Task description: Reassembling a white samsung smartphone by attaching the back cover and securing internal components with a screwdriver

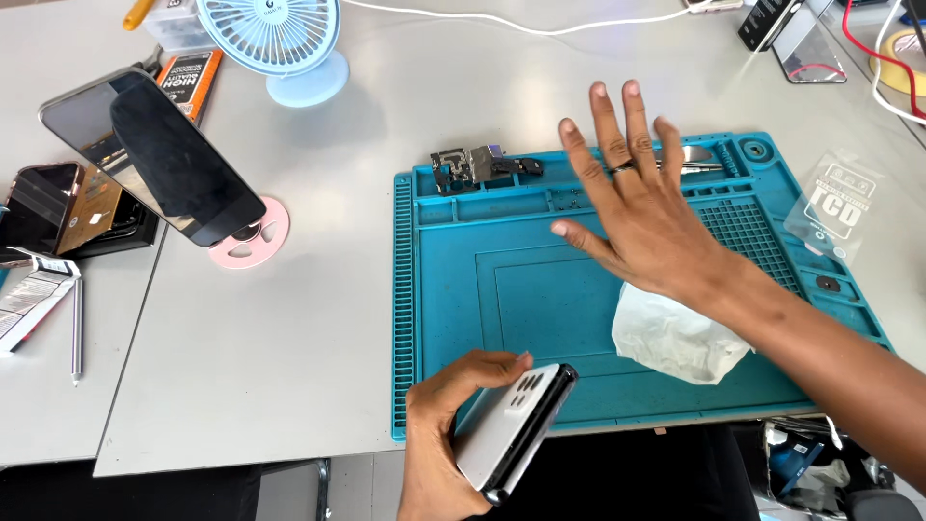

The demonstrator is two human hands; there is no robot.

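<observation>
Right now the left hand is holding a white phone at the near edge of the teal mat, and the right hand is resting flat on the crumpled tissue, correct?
Not quite. The head view shows the right hand spread open above the teal mat, beyond the crumpled tissue, not flat on it. The left hand does hold the white phone at the near edge.

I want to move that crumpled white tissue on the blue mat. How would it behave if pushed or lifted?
The tissue is crumpled and thin, so it is probably very light and floppy. Pushed across the blue mat, it would likely slide or bunch up rather than roll. The right hand hovers open just above it.
</observation>
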